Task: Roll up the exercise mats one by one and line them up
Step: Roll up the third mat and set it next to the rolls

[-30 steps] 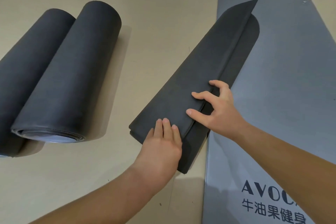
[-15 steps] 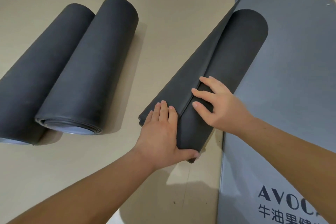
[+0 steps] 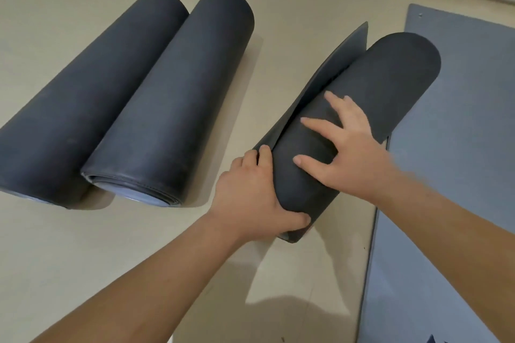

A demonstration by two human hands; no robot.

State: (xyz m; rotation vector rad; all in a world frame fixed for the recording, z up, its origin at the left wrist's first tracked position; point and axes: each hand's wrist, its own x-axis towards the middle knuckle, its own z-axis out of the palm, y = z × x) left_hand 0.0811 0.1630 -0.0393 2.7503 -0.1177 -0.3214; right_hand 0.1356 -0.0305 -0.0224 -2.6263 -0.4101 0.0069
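Head view has us looking down on the half-rolled mat point(image 3: 376, 86), which lies on the floor point(image 3: 83, 259) with its right flank over the left edge of the flat grey mat point(image 3: 459, 147). Its long axis runs from the near end, close to us, away and a little to the right. Our left hand point(image 3: 250, 189) grips that near end, fingers curled over the left side and thumb hooked round the end face. Our right hand point(image 3: 348, 159) lies on top just beyond, fingers spread and pressing flat, grasping nothing.

What matters for the coming move is the loose flap point(image 3: 342, 56). It stands up along the roll's left flank, on the side of the left hand, and is not yet wrapped down. We judge the roll must turn further about its long axis to take that flap in.

The two finished rolls point(image 3: 178, 103) lie touching side by side well apart to the left, with axes roughly parallel to this one. The left hand is therefore the nearer one for drawing the roll across the floor to join them.
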